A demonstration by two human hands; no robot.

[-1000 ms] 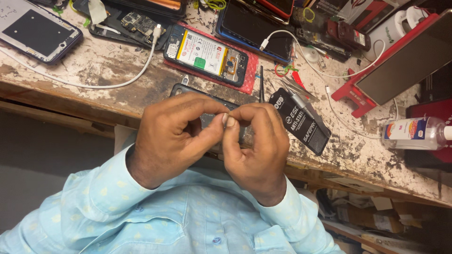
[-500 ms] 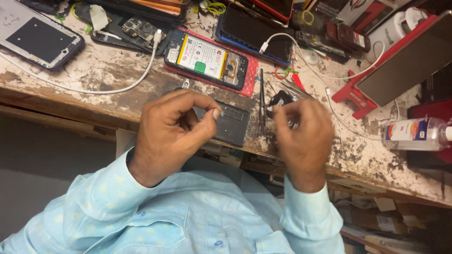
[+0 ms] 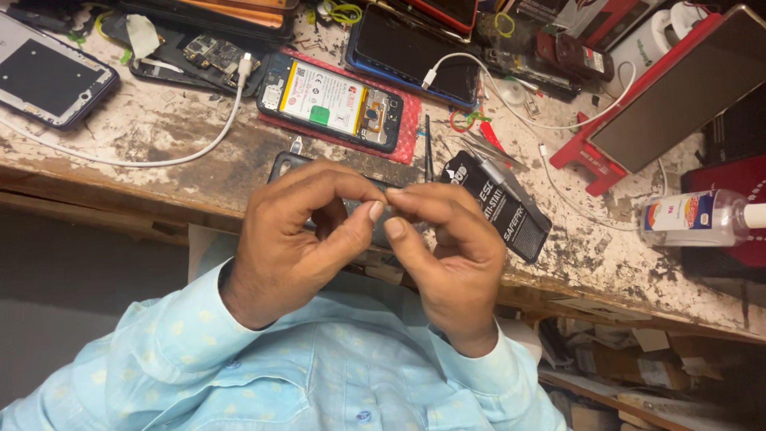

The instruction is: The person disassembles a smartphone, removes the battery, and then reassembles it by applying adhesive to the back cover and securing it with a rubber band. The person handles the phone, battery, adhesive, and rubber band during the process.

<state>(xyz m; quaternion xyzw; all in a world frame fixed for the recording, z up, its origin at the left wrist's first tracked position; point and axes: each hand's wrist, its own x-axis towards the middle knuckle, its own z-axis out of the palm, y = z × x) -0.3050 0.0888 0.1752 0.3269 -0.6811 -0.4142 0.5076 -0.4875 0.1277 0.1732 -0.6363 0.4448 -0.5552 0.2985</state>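
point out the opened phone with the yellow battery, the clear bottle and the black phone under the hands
opened phone (image 3: 331, 100): head view, on its yellow battery
clear bottle (image 3: 702, 218): head view, on its clear body
black phone (image 3: 286, 165): head view, on its visible top left corner

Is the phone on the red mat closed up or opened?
Opened: the phone lies face down, back cover off, yellow battery and board exposed.
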